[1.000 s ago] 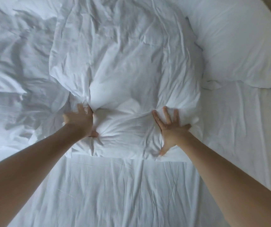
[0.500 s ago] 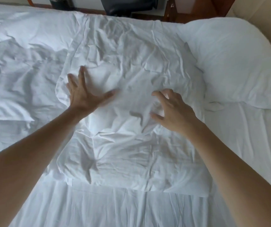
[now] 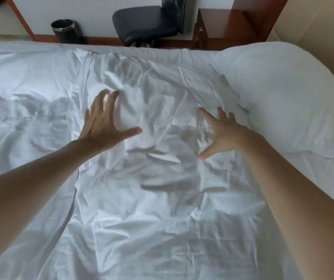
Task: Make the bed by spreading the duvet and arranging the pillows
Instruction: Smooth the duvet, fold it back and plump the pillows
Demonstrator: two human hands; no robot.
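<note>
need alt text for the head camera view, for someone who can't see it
Seen from above, a person's left hand and right hand, fingers spread, reach flat over a wrinkled white pillow lying on a white bed. A second, plumper pillow lies to the right, near the headboard. Past the far edge of the bed are a black chair and a dark bin.

Both bare forearms are extended forward from the lower corners of the view, converging slightly. The left hand (image 3: 103,126) is held palm down with the fingers spread and nearly straight, the thumb stretched out toward the right. The right hand (image 3: 221,133) is likewise turned palm down, fingers splayed and straight, thumb angled back toward the body. The two hands are kept well apart.
</note>
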